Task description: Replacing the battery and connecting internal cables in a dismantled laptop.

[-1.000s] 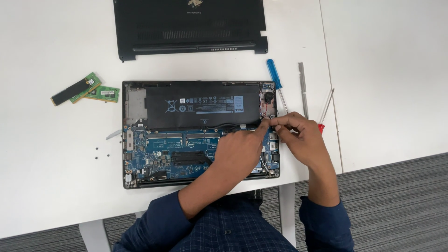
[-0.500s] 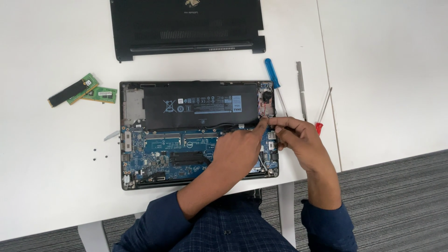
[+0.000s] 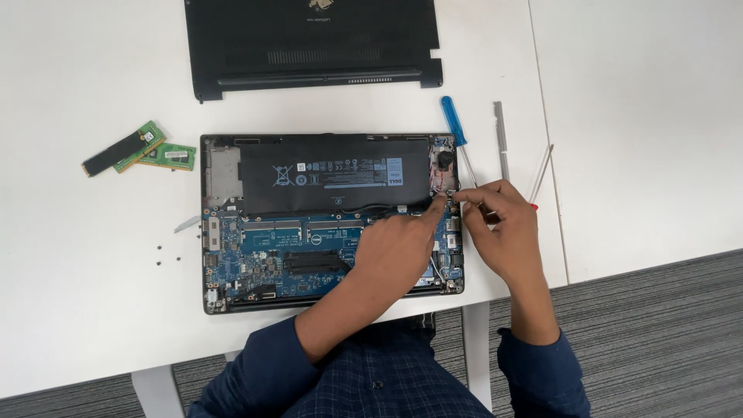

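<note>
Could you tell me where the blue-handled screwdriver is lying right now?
In the head view the blue-handled screwdriver lies on the white table, just off the open laptop's upper right corner, above the right hand.

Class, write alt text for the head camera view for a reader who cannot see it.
Two hands, left hand and right hand, meet at the upper right corner of an opened laptop on a white table. Its black bottom cover, two memory modules and a blue-handled screwdriver lie nearby.

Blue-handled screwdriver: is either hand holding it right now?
No. The blue-handled screwdriver lies on the white table beside the open laptop, above the right hand, with both hands at the laptop's right edge.
</note>
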